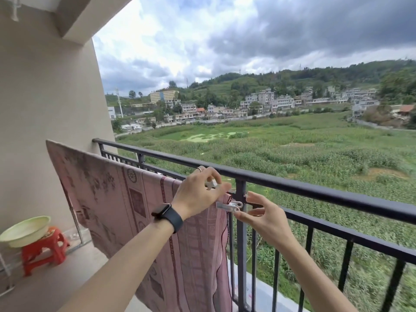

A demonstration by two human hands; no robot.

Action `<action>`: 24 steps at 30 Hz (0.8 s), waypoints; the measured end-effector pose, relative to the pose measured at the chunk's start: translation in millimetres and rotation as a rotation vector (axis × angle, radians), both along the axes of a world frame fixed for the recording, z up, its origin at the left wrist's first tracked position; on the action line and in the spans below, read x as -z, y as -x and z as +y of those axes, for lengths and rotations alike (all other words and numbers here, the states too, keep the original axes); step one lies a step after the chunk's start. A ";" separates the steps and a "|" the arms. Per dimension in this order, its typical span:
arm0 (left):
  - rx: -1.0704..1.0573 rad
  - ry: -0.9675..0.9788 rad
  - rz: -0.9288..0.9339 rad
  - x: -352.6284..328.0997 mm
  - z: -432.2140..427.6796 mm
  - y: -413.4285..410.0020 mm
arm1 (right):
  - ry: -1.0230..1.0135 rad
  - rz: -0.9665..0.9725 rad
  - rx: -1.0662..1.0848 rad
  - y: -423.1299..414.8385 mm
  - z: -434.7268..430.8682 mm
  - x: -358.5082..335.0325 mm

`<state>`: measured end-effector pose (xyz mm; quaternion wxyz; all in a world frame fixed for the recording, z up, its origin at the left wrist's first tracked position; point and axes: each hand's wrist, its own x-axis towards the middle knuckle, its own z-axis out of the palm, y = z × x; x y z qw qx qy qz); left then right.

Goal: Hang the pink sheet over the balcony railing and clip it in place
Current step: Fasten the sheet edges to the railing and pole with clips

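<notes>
Pink sheet (pixel 126 199) hangs over the railing (pixel 315 185), with a clip (pixel 228 205) on its right edge lying 9-to-3. The right hand (pixel 267 219) is at that clip's 3 o'clock end (whether it grips, I cannot tell). The left hand (pixel 198 194) pinches a spare clip (pixel 211 184).
</notes>
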<state>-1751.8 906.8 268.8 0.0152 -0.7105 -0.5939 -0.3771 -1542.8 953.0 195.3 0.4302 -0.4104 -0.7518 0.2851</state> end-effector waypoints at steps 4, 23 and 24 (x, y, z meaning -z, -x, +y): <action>0.116 0.205 -0.691 83.4 -51.5 8.4 | 0.155 0.097 -0.044 -12.3 -38.4 61.0; -0.049 0.920 -0.979 325.3 -196.5 -34.1 | 1.412 0.862 -0.014 7.1 -236.0 289.5; -0.041 0.942 -0.986 324.8 -201.4 -34.8 | 1.428 0.886 -0.009 4.9 -241.3 290.3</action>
